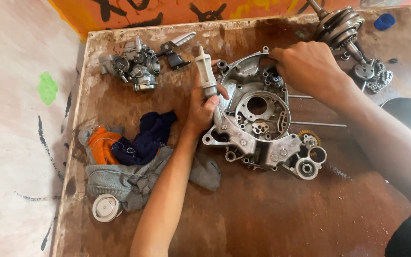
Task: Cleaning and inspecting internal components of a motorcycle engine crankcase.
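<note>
Head view, looking down: silver engine crankcase half (262, 126) lying flat near the middle of the brown surface (272, 214), open face up, round bearing holes and small bolt bosses showing. Right hand (310, 66) curled over the upper rim of the casing, fingers tucked into the cavity there; exactly what the fingertips pinch, impossible to tell. Left hand (203, 107) pressed against the casing's left edge and closed around a pale cylindrical part (206, 71) held upright, its narrow tip pointing away.

Just left of the left forearm, a heap of rags (134, 157): dark blue on top, orange beside it, grey beneath, with a small round white cap (105, 208) touching the grey cloth at the near edge. Farther back on the left, a carburettor (134, 64) and, just beside it, a black bracket with a ribbed silver footpeg (177, 47). At the far right corner, a crankshaft assembly (341, 26) lying tilted, a coiled chain with a sprocket (374, 76) near it, and a blue cap (385, 21) beyond. Two thin metal rods (317, 124) running out from behind the casing toward the right, and a small brass-coloured gear (308, 138) touching its lower right corner.

Surface worn, stained and dusty, paler along its back and left edges. Behind it, an orange wall (167, 12) with black painted strokes; to the left, a pale wall or floor with black marks and one green blotch (47, 88).
</note>
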